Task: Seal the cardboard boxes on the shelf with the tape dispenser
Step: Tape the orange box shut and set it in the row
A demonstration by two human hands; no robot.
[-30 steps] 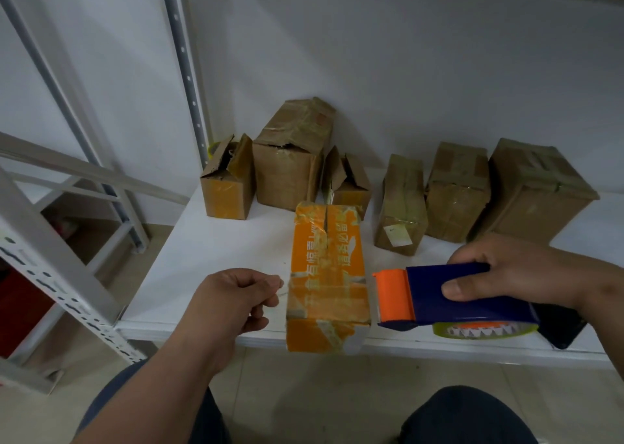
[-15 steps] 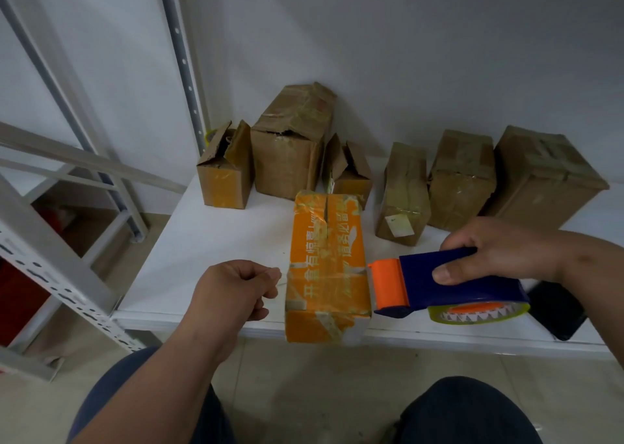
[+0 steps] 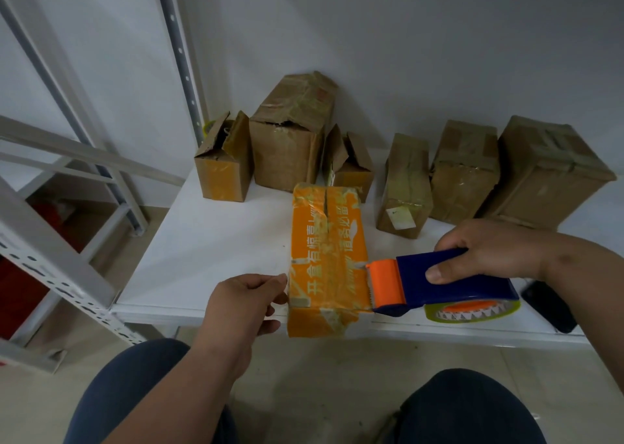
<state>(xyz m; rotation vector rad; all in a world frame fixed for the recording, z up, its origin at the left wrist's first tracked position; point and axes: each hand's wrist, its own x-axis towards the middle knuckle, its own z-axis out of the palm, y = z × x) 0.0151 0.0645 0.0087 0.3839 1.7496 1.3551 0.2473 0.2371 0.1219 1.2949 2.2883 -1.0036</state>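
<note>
Progress: one orange box [image 3: 326,258] lies at the front edge of the shelf [image 3: 209,241], long axis toward the wall. A clear strip of tape appears stretched crosswise over its near end, from the left side of the box to the tape dispenser [image 3: 439,283], which sits just right of the box with its orange mouth touching the box's right top edge. The lengthwise seam toward the far end looks split and not freshly covered, so I judge this box only partly sealed.

Behind the orange box, along the wall: two small boxes with flaps standing open [image 3: 224,166] [image 3: 349,166], not sealed; a tall box [image 3: 290,136] between them, top crumpled; three taped boxes to the right, apparently closed. Most of the work is left.

Hands: left hand [image 3: 246,303] at the left side of the orange box, fingers curled, thumb and forefinger pinching what I take to be the free tape end against the box edge. Right hand [image 3: 489,251] grips the dispenser body, thumb on its near face.

Change from half a second ago: the dispenser mouth was just clear of the orange box; now it is in contact. Left hand has closed in from a small gap to the box's side.

A dark flat object [image 3: 548,307] lies right of the dispenser.
</note>
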